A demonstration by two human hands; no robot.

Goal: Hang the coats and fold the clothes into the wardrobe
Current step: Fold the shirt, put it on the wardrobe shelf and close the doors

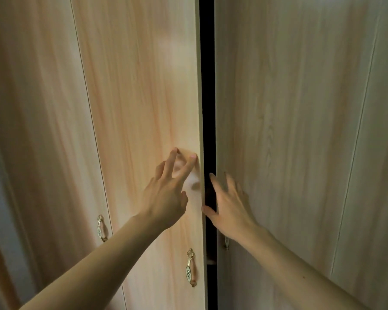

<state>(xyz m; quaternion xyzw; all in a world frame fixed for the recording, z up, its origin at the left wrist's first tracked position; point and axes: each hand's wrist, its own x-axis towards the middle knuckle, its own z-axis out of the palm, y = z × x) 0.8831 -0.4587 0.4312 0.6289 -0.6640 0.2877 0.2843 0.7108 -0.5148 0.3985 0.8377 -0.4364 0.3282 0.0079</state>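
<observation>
A light wood-grain wardrobe fills the view. Its left door and right door stand slightly apart, with a narrow dark gap between them. My left hand reaches up with straight, spread fingers, the fingertips touching the left door near its right edge. My right hand lies flat with spread fingers on the right door, its thumb at the gap's edge. Neither hand holds anything. No coats or clothes are visible.
A gold ornate handle sits low on the left door, another handle on the door further left, and a third partly hidden behind my right wrist. A further door panel is at the right.
</observation>
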